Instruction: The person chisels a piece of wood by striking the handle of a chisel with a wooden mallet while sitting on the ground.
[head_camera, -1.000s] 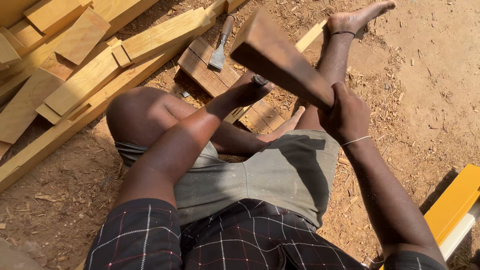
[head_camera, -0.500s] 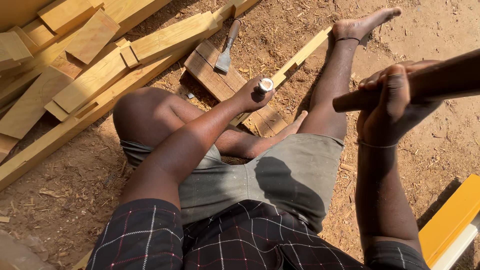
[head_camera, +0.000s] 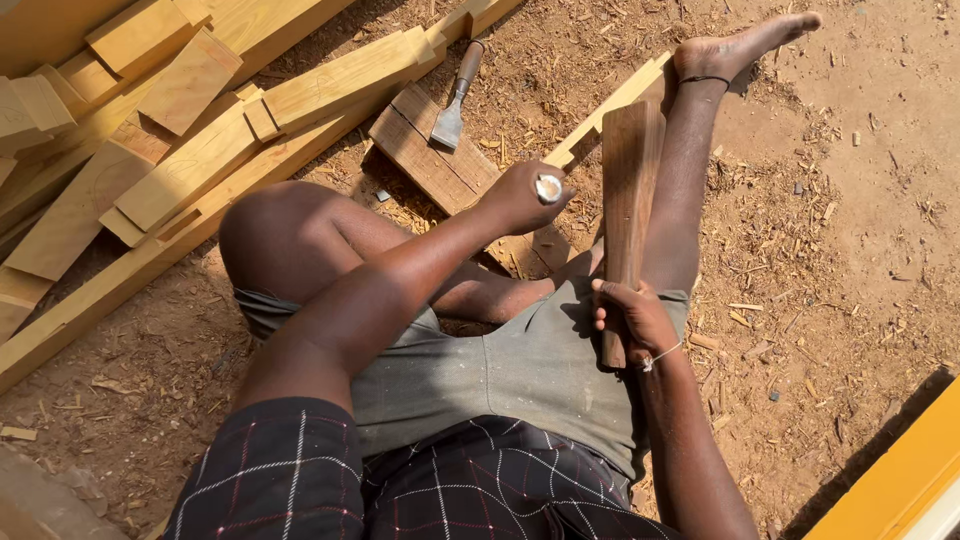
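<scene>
I sit on the ground with my legs around a dark wooden board (head_camera: 432, 158). My left hand (head_camera: 520, 197) is closed around a chisel whose metal-ringed handle end (head_camera: 548, 187) points up at me; the blade is hidden under the hand. My right hand (head_camera: 630, 320) grips the narrow end of a long wooden mallet (head_camera: 628, 190), which stands upright beside my right leg, a little to the right of the chisel.
A second chisel (head_camera: 455, 100) lies on the dark board. Pale planks and offcuts (head_camera: 190, 150) are stacked to the left. A long pale batten (head_camera: 610, 105) runs toward my right foot (head_camera: 745, 45). Wood chips cover the dirt. A yellow beam (head_camera: 900, 470) is at the lower right.
The mallet was lowered near the chisel a second ago, then swung up to the right, and now stands upright close to the chisel head. My left hand has stayed in place.
</scene>
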